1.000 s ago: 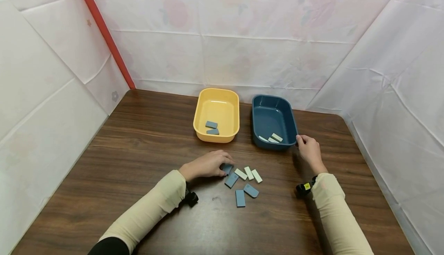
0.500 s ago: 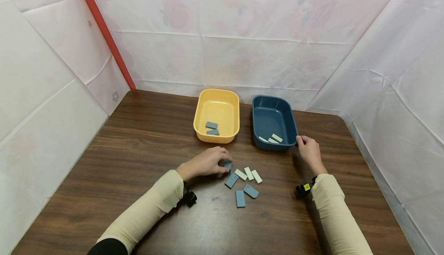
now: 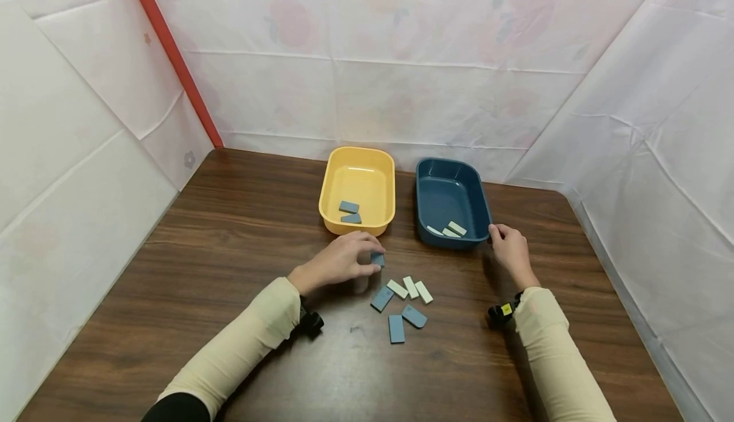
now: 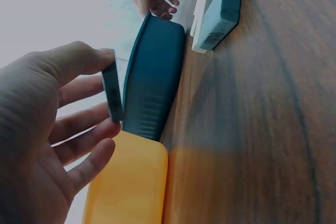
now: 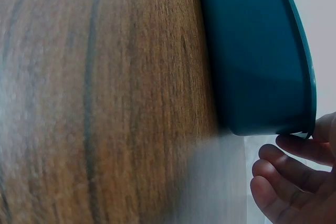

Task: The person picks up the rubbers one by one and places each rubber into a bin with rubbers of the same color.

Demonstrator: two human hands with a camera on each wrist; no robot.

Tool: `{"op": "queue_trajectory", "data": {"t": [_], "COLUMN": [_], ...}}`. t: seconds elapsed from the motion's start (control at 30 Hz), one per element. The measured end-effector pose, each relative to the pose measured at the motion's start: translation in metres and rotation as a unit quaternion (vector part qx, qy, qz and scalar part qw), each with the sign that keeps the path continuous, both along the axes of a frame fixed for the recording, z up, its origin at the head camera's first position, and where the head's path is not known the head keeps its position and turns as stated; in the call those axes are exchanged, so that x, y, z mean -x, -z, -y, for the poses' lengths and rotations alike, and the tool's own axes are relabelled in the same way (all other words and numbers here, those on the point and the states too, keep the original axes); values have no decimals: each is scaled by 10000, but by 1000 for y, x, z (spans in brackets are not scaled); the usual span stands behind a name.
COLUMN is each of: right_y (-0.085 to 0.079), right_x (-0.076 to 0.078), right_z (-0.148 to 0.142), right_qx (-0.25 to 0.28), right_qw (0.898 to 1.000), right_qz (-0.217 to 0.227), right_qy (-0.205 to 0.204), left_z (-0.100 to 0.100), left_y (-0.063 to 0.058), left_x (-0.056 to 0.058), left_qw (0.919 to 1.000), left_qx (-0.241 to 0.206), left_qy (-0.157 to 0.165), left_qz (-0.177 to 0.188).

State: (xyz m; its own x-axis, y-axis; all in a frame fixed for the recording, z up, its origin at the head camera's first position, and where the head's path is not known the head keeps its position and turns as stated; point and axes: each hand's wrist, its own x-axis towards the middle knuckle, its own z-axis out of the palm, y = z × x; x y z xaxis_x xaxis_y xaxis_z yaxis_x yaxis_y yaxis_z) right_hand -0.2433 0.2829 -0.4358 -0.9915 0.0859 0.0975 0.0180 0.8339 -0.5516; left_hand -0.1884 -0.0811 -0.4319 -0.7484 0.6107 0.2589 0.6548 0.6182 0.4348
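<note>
My left hand [image 3: 338, 261] pinches a small blue-grey rectangular block [image 3: 377, 259] between thumb and fingertips, raised off the table just in front of the yellow bin [image 3: 325, 218]. In the left wrist view the block [image 4: 112, 92] is held edge-on. With thumb and forefinger, my right hand [image 3: 512, 253] pinches the near right corner of the dark blue bin's rim [image 3: 487, 208]; the right wrist view shows the other fingers below that rim. On the table lie several blue-grey blocks [image 3: 396, 329] and 3 narrower cream blocks [image 3: 424, 292].
Two blue-grey blocks [image 3: 349, 207] lie in the yellow bin, and 3 cream blocks [image 3: 457, 228] in the blue one. Both bins stand side by side near the back of the wooden table [image 3: 252, 218]. Patterned white sheeting [image 3: 430, 103] hangs behind and at both sides.
My left hand has lifted the blue-grey block from beside the others and carried it away from me, towards the yellow bin. The right hand has stayed at the blue bin's corner.
</note>
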Motion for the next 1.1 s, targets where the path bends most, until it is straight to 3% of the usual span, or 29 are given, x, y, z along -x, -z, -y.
{"op": "queue_trajectory", "data": {"t": [0.2,0.47,0.83,1.1], "right_y": [2,2,3,4], "right_x": [0,0,0,-3], "right_z": [1,2,0,0], "right_qx": [40,65,35,23], "right_qw": [10000,10000,10000,9999], "right_qz": [-16,-41,-20,-20], "right_qy": [44,31,87,153], "left_z": [1,3,7,14], "left_y": [-3,-6,-9,-13], "left_x": [1,9,23,41], "left_qw": [9978,9876,9781,9740], "left_qx": [-432,-994,-1256,-1291], "left_qy": [-263,-729,-1426,-1840], "left_qz": [-417,-977,-845,-299]}}
